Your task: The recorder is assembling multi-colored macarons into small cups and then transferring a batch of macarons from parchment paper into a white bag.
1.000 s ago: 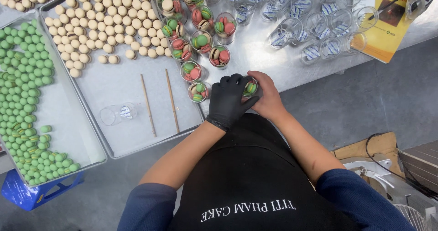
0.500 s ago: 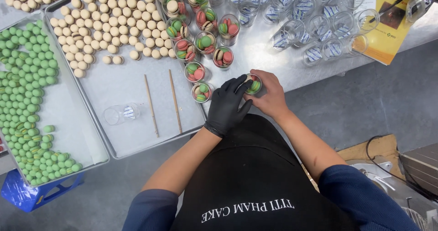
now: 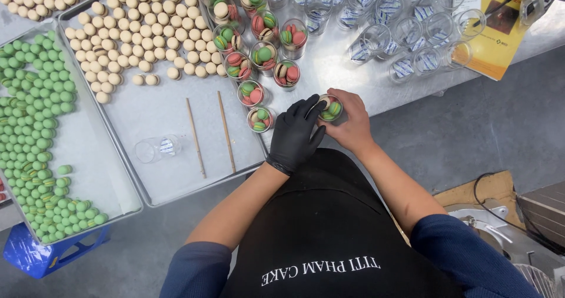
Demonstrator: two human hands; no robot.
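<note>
Stainless worktable (image 3: 376, 80), grey concrete floor (image 3: 471, 127), blue crate (image 3: 41, 254) beneath, perhaps a cardboard scrap (image 3: 494, 189), even light

Filled cups (image 3: 259, 60) crowd the hands' (image 3: 326, 127) left; bare steel table (image 3: 376, 92) lies right.

Single view, head-mounted, looking almost straight down past the apron (image 3: 329, 239) at the table edge (image 3: 376, 92). Hands sit close, centre frame; trays (image 3: 165, 115) run off left and top. Far side of the table is cropped. Slight tilt, probably from head pose. No second camera, so no shared overlap.
</note>
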